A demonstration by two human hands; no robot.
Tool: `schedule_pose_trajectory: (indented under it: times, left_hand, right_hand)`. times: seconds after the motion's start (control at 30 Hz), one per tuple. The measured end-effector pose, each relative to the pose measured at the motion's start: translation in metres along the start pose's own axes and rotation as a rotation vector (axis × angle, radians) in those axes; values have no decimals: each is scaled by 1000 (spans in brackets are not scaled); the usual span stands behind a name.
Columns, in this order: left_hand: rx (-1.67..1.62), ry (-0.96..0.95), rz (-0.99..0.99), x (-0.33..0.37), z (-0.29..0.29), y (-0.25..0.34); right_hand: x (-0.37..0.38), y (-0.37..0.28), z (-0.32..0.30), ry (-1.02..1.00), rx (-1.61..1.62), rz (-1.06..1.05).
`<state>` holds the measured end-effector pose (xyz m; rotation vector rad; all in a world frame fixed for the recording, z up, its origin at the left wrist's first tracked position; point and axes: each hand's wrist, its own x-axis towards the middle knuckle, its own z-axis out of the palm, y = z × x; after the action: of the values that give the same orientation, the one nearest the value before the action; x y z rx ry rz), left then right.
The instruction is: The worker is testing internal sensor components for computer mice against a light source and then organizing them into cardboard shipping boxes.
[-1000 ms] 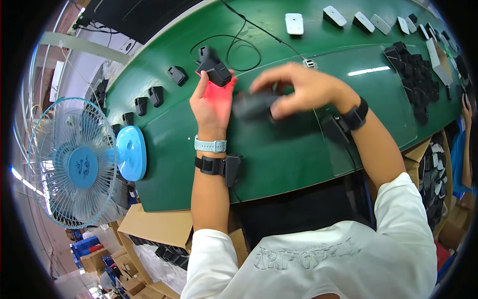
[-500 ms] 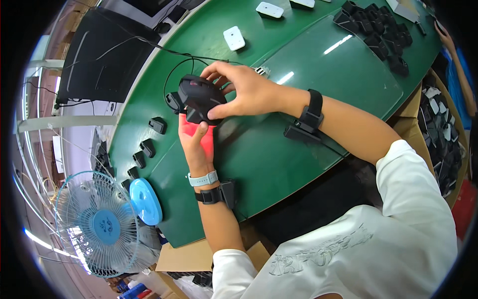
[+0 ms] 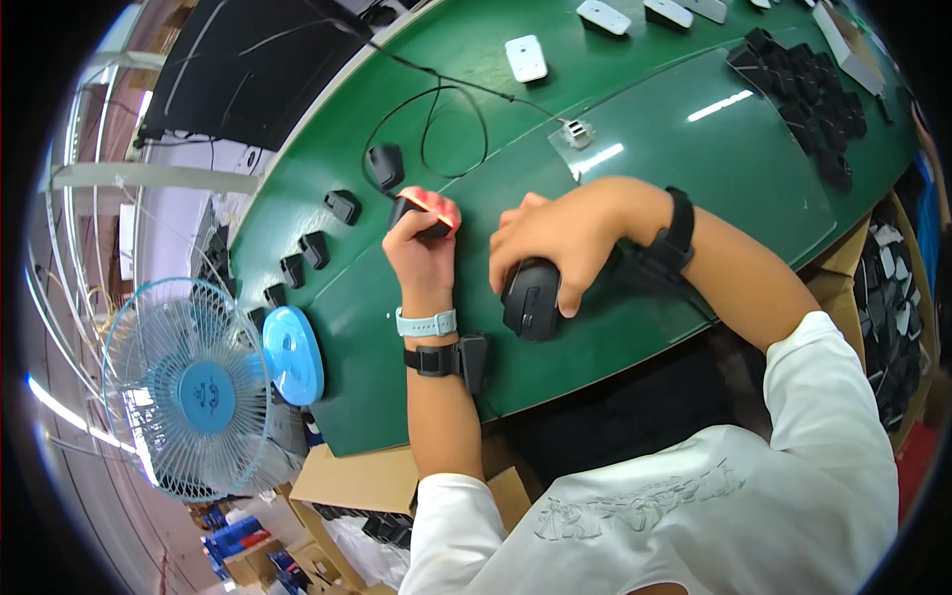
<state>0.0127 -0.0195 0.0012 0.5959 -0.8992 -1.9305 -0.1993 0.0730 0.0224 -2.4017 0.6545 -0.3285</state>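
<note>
Mouse (image 3: 535,303) lies beneath the curled fingers of the right hand (image 3: 570,236), which grip it from above, the thumb along its right side; whether it touches the table (image 3: 362,402) below I cannot tell. The left hand (image 3: 424,243), near the right one but apart from it, has its fingers folded around a dark block (image 3: 436,232), and a red glow lights their tips.

Just beyond the left fingers stands a second block (image 3: 385,167), with a cable (image 3: 487,139) looping past it. Left of those fingers runs a row of small blocks (image 3: 342,207), and farther left are a fan (image 3: 206,397) and its blue base (image 3: 294,355). Beyond the right fingers is a plug (image 3: 577,133) at the cable's end; farther out lies a white block (image 3: 527,59). Well to the right of the right fingers is a black pile (image 3: 803,94).
</note>
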Motion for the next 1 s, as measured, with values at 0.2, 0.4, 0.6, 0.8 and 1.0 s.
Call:
schedule_pose_trajectory:
  times: [0.2, 0.4, 0.6, 0.8, 1.0]
  left_hand:
    - [454, -28, 132, -10, 27, -9]
    - [1032, -167, 405, -13, 29, -18]
    - [1209, -104, 515, -8, 45, -21]
    - [1475, 87, 754, -1, 69, -19]
    - [1510, 385, 620, 35, 20, 8]
  right_hand:
    - [7, 8, -16, 735, 416, 271]
    - [25, 1, -2, 937, 337, 325]
    - [36, -1, 11, 1221, 238, 356]
    - [27, 6, -1, 1352, 142, 326]
    - [-38, 50, -74, 2120, 213, 110]
